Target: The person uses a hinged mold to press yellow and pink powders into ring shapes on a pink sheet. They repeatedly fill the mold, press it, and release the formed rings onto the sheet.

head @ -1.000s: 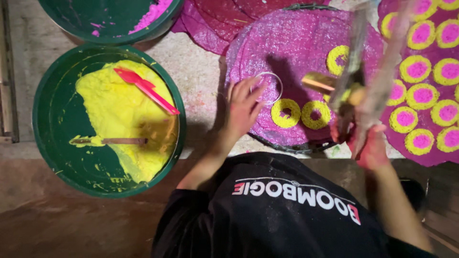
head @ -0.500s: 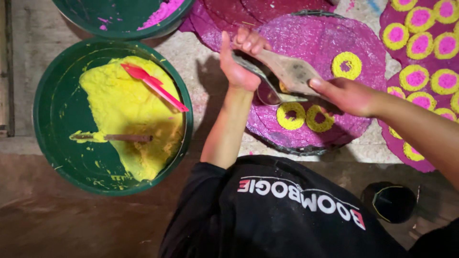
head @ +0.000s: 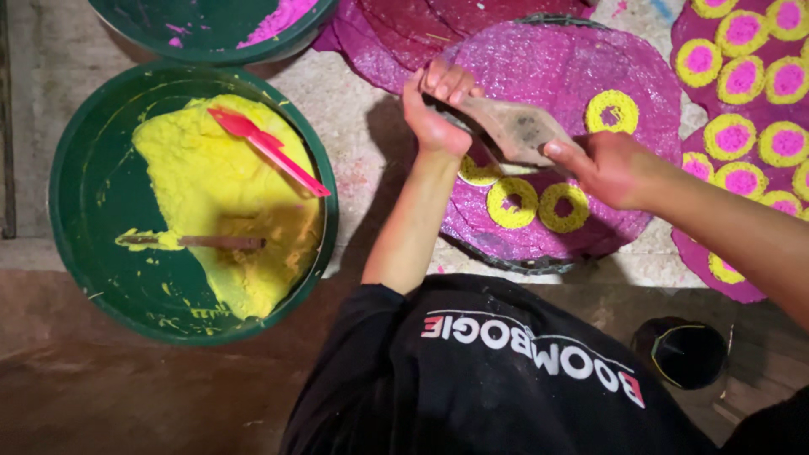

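My left hand (head: 438,101) is fisted above a round purple disc (head: 539,67), shut on a metal ring mould that its fingers mostly hide. My right hand (head: 607,168) grips a flat grey scraper (head: 514,126), whose far end lies against my left fist. Both hands hover just over the disc. Two yellow powder rings (head: 514,202) lie side by side on the disc below the scraper, a third ring (head: 613,109) sits farther back, and part of another (head: 480,173) shows under my left wrist.
To the left stands a green tub (head: 67,168) of yellow powder (head: 211,185) holding a red scoop (head: 270,147) and a stick (head: 211,242). Another green tub (head: 211,38) with pink powder is behind it. Purple discs with yellow-and-pink circles (head: 742,84) lie at right. A small black pot (head: 683,354) sits near my body.
My left hand lifted off the disc with the ring mould and closed into a fist. My right hand came in from the right and brought the scraper against it.
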